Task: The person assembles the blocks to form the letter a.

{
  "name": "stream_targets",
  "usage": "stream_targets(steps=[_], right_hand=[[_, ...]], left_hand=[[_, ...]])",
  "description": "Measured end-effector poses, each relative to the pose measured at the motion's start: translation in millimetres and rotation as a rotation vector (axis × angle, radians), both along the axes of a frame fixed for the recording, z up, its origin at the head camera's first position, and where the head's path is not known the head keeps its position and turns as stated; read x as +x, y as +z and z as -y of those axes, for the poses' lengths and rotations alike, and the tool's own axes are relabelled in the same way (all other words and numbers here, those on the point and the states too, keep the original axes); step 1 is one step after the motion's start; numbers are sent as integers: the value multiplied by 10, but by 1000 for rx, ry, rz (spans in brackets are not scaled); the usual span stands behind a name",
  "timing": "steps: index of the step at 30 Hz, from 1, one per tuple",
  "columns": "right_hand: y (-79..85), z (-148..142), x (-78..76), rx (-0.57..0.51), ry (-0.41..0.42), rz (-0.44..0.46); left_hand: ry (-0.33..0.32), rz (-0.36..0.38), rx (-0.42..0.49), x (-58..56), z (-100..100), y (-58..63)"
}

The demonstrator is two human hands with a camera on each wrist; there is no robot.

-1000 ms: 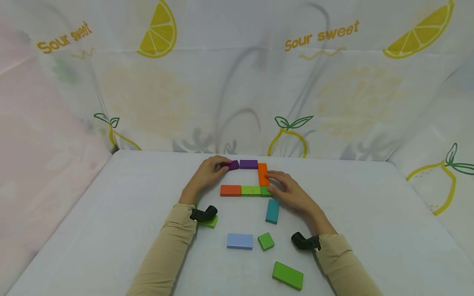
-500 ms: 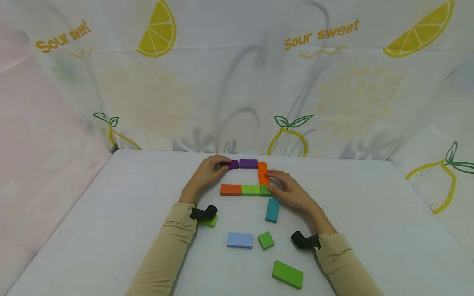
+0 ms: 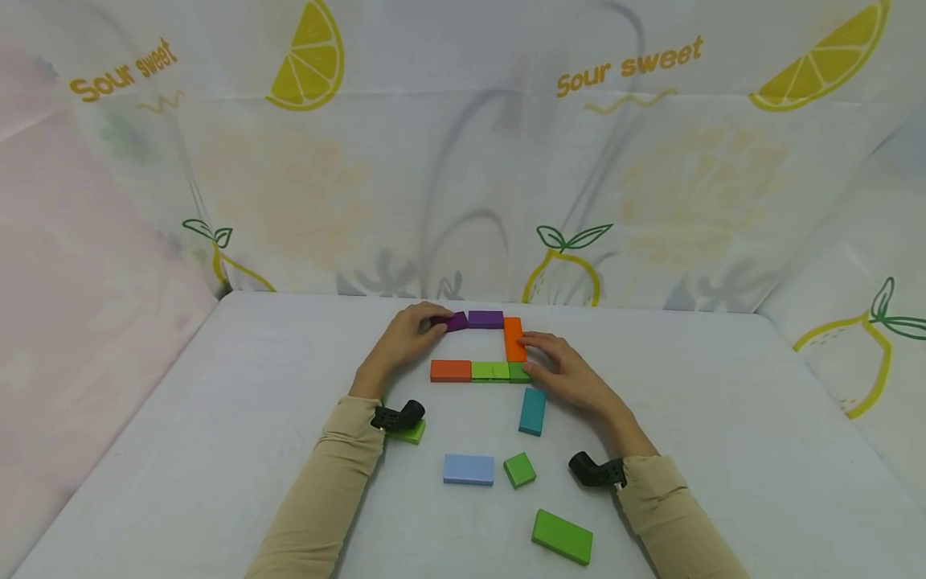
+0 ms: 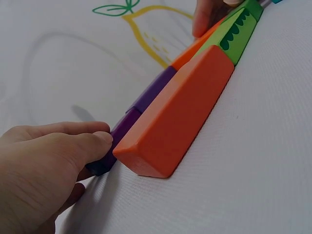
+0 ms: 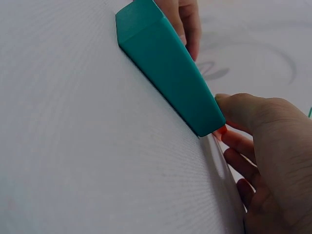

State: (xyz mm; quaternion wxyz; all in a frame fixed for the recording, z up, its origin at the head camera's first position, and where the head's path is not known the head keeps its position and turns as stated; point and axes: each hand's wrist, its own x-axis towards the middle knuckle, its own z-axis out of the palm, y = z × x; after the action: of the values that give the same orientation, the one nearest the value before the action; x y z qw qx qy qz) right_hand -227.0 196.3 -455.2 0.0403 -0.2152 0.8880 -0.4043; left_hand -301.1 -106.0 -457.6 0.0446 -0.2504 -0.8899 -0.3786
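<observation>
Head view: crooked purple block in a layout that looked easy to bump

So the left hand [image 3: 407, 338] was pinching the dark purple block [image 3: 457, 322] between thumb and fingers, at the layout's far left. It sat angled beside the straighter violet block [image 3: 485, 320], and I couldn't tell if their ends actually touched. My worry was that a hard sideways shove could drive the violet one into the orange block [image 3: 513, 338] and skew that corner.

Right hand [image 3: 574, 378] had its thumb and fingers apart, fingertips at the orange block's outer side, thumb by the small green block [image 3: 518, 372]. Looked more like steadying than pinching to me. Too much pressure there could've pushed the lime block [image 3: 490, 371] and red-orange block [image 3: 450, 371] along the row.

Also, the teal block [image 3: 532, 412] lay near the right thumb, and a bright green block [image 3: 411, 434] was half hidden behind the left wrist. A sloppy pull-back could've knocked either.
</observation>
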Motion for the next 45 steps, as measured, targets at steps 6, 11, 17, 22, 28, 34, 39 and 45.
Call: stream_targets(steps=[6,11,17,22,28,34,39,45], right_hand=[[11,0,-17,4,5,-18],[16,6,-24,1,6,-22],[24,27,-28,-22,0,7],[67,28,-13,-29,-10,28],[239,-19,62,59,-95,69],[396,-31,188,314,-126,294],[448,54,316,402,-130,360],[441,146,404,453,-163,361]], left_hand=[[-3,-8,8,-19,-3,-5],[-3,-11,7,-19,0,1],[12,10,11,-12,23,3],[18,33,3,-15,46,-18],[7,27,4,3,55,5],[11,32,-7,-7,43,11],[13,32,-11,-16,24,7],[1,37,-5,-20,3,-11]])
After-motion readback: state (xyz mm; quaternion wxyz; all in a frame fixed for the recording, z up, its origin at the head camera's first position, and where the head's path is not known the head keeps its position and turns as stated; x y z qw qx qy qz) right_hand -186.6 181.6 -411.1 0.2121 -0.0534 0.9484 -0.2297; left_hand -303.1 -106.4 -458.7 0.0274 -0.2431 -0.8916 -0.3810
